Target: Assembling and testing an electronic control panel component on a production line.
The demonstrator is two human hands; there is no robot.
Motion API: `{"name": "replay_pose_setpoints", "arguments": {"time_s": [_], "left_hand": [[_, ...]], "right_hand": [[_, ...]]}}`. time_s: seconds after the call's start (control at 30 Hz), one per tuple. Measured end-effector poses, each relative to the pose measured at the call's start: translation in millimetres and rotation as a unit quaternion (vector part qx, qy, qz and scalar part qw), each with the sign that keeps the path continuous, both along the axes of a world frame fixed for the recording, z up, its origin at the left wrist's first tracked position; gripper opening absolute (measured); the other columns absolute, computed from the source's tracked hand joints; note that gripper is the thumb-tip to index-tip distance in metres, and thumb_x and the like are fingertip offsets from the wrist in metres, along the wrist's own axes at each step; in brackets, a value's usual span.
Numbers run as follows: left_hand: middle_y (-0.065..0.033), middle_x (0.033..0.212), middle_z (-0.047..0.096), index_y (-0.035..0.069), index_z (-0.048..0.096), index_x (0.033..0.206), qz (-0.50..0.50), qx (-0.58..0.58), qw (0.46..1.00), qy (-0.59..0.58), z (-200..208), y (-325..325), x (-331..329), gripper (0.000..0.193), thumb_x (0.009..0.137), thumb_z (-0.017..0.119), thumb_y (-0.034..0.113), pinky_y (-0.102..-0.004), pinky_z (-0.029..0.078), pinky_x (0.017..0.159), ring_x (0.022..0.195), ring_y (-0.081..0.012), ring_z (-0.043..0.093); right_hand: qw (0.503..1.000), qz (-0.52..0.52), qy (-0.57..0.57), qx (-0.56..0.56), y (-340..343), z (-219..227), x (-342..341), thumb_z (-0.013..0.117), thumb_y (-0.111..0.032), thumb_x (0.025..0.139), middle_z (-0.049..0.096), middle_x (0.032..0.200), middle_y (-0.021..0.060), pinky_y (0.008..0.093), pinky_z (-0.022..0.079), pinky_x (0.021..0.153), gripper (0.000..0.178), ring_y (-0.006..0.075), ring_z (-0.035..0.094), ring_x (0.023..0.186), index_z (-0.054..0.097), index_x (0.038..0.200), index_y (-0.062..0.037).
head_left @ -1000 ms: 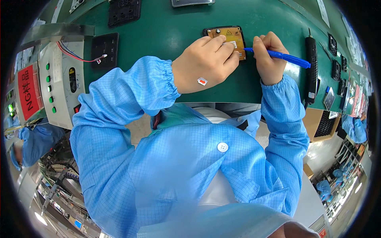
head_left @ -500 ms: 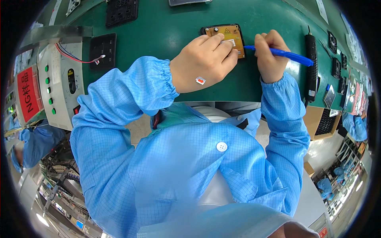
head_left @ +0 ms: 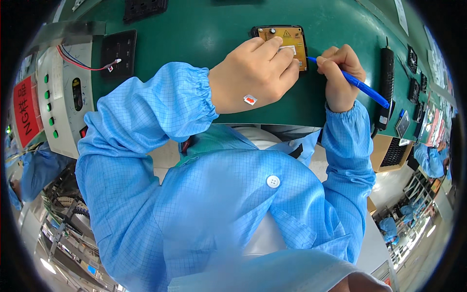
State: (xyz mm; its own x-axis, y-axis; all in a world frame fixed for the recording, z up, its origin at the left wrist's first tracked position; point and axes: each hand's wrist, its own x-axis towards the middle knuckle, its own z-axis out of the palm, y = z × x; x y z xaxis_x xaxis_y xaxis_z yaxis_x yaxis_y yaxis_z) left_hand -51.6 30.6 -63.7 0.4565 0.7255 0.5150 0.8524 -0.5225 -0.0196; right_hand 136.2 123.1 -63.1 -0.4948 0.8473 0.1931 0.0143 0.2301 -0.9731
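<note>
A yellow-brown circuit board (head_left: 299, 41) sits in a shallow black housing (head_left: 306, 48) at the far middle of the green bench. My left hand (head_left: 255, 73) covers its near left part, curled fingers pressing on the board; a small sticker with a red arrow is on the back of this hand. My right hand (head_left: 343, 80) pinches a slim blue pen-like tool (head_left: 366, 88). Its thin tip meets the right edge of the board near the lower corner, while the thicker end slants down to the right. Whatever lies beneath my left fingers is hidden.
At the left stand a white control box (head_left: 63, 95) with green buttons and a black panel (head_left: 119, 52) with a wired connector. A black corded electric screwdriver (head_left: 386, 82) lies to the right, with several small black parts beyond it. The bench's near edge runs below my wrists.
The view has shifted slightly, and board and hands appear a little further right. My right hand sits slightly lower with the blue tool. My left hand keeps its hold on the board.
</note>
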Motion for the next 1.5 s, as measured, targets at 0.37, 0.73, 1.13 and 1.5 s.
{"name": "replay_pose_setpoints", "arguments": {"time_s": [0.37,0.73,1.13,1.5], "left_hand": [[-0.0091,0.105,0.065,0.007,0.069,0.098,0.007,0.005,1.000,0.004,-0.3,-0.4,0.5,0.025,0.075,0.068,0.017,-0.0330,0.053,0.081,0.097,-0.0242,0.063],[-0.0093,0.104,0.065,0.007,0.068,0.099,0.006,0.002,1.000,0.007,-0.4,-0.5,0.7,0.027,0.075,0.069,0.018,-0.0331,0.053,0.080,0.097,-0.0243,0.063],[-0.0090,0.103,0.064,0.007,0.067,0.097,0.001,0.006,1.000,-0.003,-0.9,0.7,0.5,0.027,0.072,0.071,0.018,-0.0327,0.054,0.079,0.094,-0.0240,0.064],[-0.0081,0.111,0.058,0.016,0.052,0.113,0.066,-0.105,0.984,-0.130,15.6,1.2,-21.7,0.070,0.056,0.084,0.040,-0.0453,0.032,0.090,0.109,-0.0260,0.052]], "right_hand": [[0.999,0.011,-0.020,0.038,-0.1,-2.3,-1.5,0.058,0.008,0.077,0.052,0.063,0.0059,0.0233,0.035,0.056,0.018,0.0099,0.044,0.059,0.046,0.068,-0.0027],[0.998,0.016,-0.026,0.053,0.1,-3.0,-2.2,0.057,0.008,0.078,0.051,0.063,0.0055,0.0235,0.034,0.054,0.019,0.0094,0.042,0.058,0.045,0.068,-0.0028],[0.999,-0.011,0.042,0.010,4.9,-2.8,1.6,0.058,0.008,0.076,0.051,0.062,0.0058,0.0246,0.032,0.052,0.016,0.0097,0.042,0.056,0.048,0.071,-0.0030],[0.976,-0.165,0.117,-0.076,14.7,2.0,-2.7,0.061,0.000,0.082,0.053,0.064,0.0060,0.0234,0.031,0.051,0.011,0.0097,0.040,0.053,0.052,0.076,-0.0022]]}}
